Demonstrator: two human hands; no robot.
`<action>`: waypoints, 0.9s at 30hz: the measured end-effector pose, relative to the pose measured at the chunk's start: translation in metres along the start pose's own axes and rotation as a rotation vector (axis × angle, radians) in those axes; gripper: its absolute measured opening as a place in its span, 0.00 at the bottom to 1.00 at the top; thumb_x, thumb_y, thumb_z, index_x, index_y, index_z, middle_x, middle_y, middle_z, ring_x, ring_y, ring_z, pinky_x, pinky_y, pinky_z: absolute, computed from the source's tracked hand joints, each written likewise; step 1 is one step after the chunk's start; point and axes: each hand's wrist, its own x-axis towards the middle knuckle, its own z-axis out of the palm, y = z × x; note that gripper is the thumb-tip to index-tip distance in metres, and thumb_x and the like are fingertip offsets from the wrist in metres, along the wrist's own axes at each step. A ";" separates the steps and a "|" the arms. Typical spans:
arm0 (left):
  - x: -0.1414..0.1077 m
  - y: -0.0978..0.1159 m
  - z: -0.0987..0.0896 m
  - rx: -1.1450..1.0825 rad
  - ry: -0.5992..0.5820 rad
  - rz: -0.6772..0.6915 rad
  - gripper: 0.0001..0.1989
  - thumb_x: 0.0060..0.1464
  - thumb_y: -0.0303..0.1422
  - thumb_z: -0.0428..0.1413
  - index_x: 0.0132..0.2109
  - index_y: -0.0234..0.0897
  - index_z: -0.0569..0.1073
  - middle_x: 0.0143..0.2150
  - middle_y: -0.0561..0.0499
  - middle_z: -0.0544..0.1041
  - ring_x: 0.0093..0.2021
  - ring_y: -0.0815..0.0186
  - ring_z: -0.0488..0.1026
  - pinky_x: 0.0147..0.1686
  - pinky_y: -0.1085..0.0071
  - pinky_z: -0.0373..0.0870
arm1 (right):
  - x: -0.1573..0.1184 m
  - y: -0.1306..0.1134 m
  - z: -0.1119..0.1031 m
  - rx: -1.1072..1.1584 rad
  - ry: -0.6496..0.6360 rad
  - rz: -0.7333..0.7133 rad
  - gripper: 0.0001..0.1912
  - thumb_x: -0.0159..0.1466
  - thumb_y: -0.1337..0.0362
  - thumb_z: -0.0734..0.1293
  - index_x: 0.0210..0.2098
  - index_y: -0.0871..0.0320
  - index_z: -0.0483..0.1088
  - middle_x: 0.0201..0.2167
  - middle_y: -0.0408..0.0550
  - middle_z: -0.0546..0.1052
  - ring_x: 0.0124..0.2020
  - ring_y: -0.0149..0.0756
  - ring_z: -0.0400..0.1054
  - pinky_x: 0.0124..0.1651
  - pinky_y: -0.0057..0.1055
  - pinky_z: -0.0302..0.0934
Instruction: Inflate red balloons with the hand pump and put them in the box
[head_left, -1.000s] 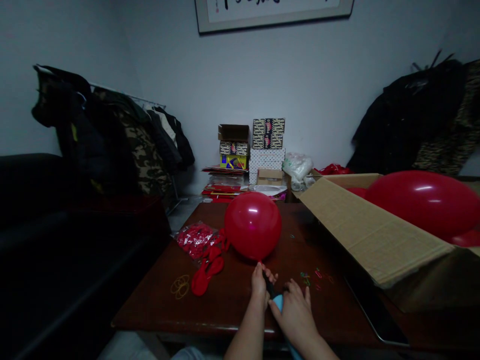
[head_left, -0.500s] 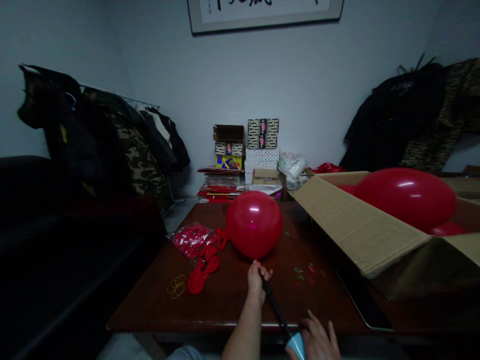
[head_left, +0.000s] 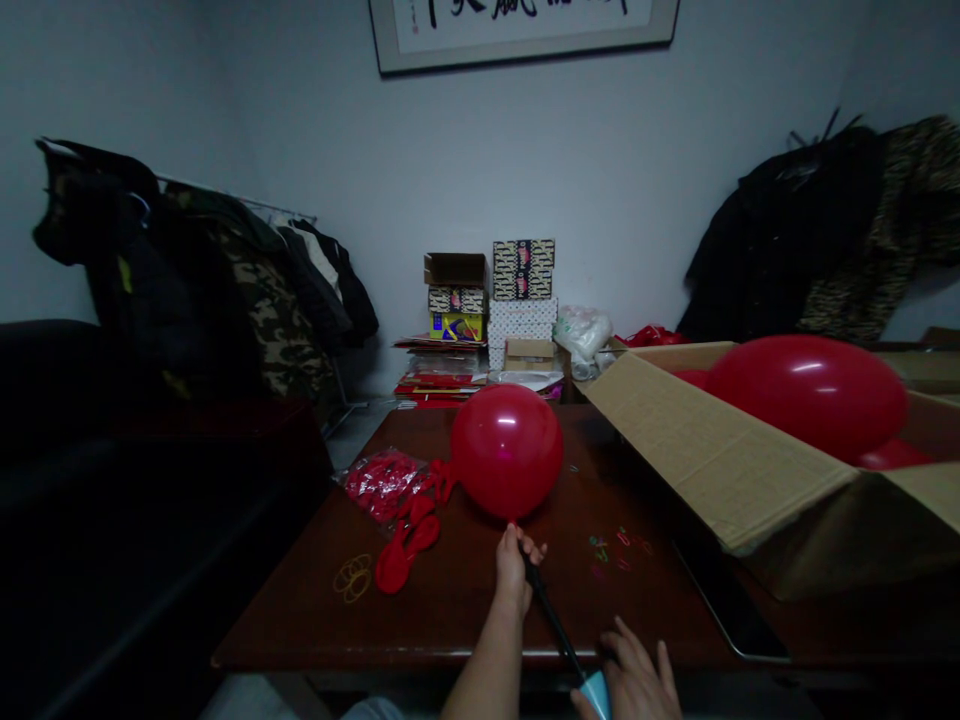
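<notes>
A round, inflated red balloon (head_left: 506, 450) rises over the table from the fingertips of my left hand (head_left: 516, 560). That hand is closed around the balloon's neck and the black tube of a hand pump (head_left: 551, 612). At the bottom edge, my right hand (head_left: 636, 672) is around the pump's light blue body (head_left: 595, 690), its thumb on the left side and several fingers stretched out. The lower part of the pump is cut off by the frame. Flat red balloons (head_left: 405, 555) lie left of my left hand, beside a clear bag of red balloons (head_left: 384, 485).
Yellow rubber bands (head_left: 352, 578) lie at the table's left; small coloured bands (head_left: 619, 548) lie right of the pump. An open cardboard box (head_left: 720, 450) holding large red balloons (head_left: 810, 395) stands at right, with a dark phone-like slab (head_left: 731, 605) beside it.
The view has shifted very slightly. Both hands keep their hold, and the balloon looks about the same size.
</notes>
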 end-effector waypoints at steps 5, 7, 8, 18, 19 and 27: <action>0.003 -0.002 -0.001 -0.011 -0.010 0.000 0.20 0.44 0.48 0.58 0.26 0.38 0.59 0.15 0.62 0.60 0.15 0.75 0.56 0.34 0.65 0.66 | 0.036 -0.022 -0.020 0.060 -0.020 -0.016 0.23 0.59 0.50 0.56 0.39 0.60 0.73 0.51 0.57 0.69 0.60 0.52 0.51 0.61 0.57 0.30; 0.004 -0.002 -0.002 -0.019 -0.014 -0.007 0.20 0.44 0.48 0.58 0.26 0.38 0.60 0.15 0.62 0.61 0.15 0.75 0.57 0.34 0.65 0.66 | 0.053 -0.031 -0.026 0.063 -0.010 -0.011 0.22 0.60 0.52 0.56 0.39 0.61 0.73 0.51 0.57 0.69 0.60 0.51 0.50 0.61 0.56 0.29; 0.005 -0.002 -0.002 -0.022 -0.012 -0.012 0.20 0.43 0.48 0.59 0.27 0.38 0.60 0.15 0.62 0.61 0.15 0.75 0.57 0.34 0.66 0.66 | 0.061 -0.035 -0.027 0.066 -0.010 -0.010 0.22 0.60 0.52 0.56 0.39 0.61 0.73 0.50 0.57 0.69 0.60 0.51 0.50 0.61 0.56 0.30; 0.003 -0.001 -0.001 -0.023 0.004 0.034 0.19 0.45 0.47 0.58 0.25 0.38 0.60 0.14 0.63 0.59 0.14 0.76 0.54 0.34 0.65 0.67 | 0.064 -0.041 -0.017 0.038 -0.009 0.000 0.23 0.60 0.53 0.56 0.43 0.63 0.71 0.50 0.58 0.69 0.60 0.51 0.51 0.61 0.55 0.30; 0.003 -0.001 -0.001 -0.019 -0.001 0.039 0.19 0.46 0.46 0.58 0.25 0.38 0.60 0.14 0.63 0.59 0.14 0.76 0.54 0.34 0.65 0.67 | 0.057 -0.037 -0.016 0.032 -0.010 -0.006 0.23 0.60 0.53 0.56 0.43 0.63 0.71 0.50 0.59 0.69 0.60 0.51 0.51 0.61 0.55 0.30; 0.000 0.001 0.000 -0.013 0.014 0.034 0.19 0.46 0.46 0.57 0.24 0.38 0.59 0.14 0.62 0.59 0.13 0.76 0.54 0.33 0.64 0.67 | -0.009 0.011 0.009 -0.056 0.018 -0.016 0.16 0.56 0.53 0.61 0.35 0.55 0.73 0.48 0.53 0.72 0.57 0.52 0.57 0.60 0.59 0.36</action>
